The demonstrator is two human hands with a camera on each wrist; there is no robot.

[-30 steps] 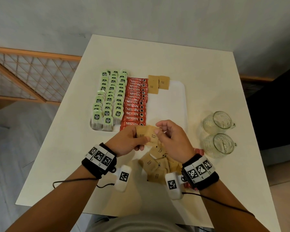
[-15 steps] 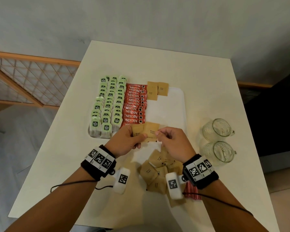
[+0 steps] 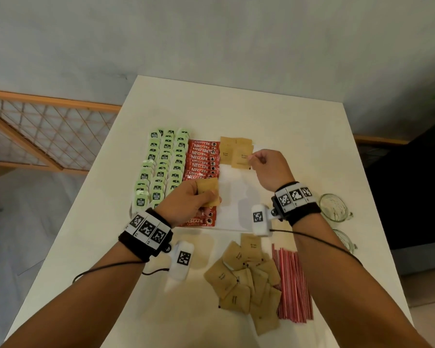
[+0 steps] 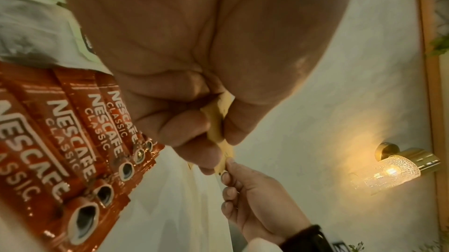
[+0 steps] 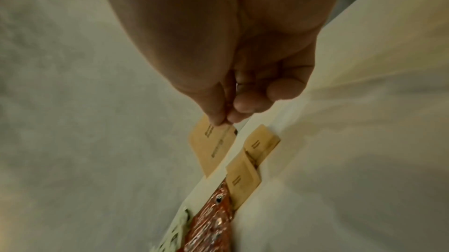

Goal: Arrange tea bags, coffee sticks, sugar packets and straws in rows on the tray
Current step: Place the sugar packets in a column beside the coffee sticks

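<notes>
1. The white tray [image 3: 239,197] lies on the pale table [image 3: 274,116], with green tea bags [image 3: 161,169] in rows along its left side.
2. Red coffee sticks [image 3: 202,159] sit stacked in a column just right of the tea bags.
3. A few brown sugar packets [image 3: 230,149] lie at the tray's far end, touching the coffee column.
4. The right hand [image 3: 269,169] pinches one sugar packet [image 3: 241,158] by its edge between thumb and fingertip; the right wrist view shows it raised just off the tray beside the packets already laid.
5. The left hand [image 3: 186,202] grips a second packet [image 3: 209,190] between thumb and curled fingers, above the near end of the coffee column.
6. A loose pile of sugar packets [image 3: 244,280] lies on the table in front of the tray.
7. Red straws [image 3: 291,285] lie in a bundle just right of that pile.
8. Two glass mugs [image 3: 334,207] stand right of the tray.
</notes>
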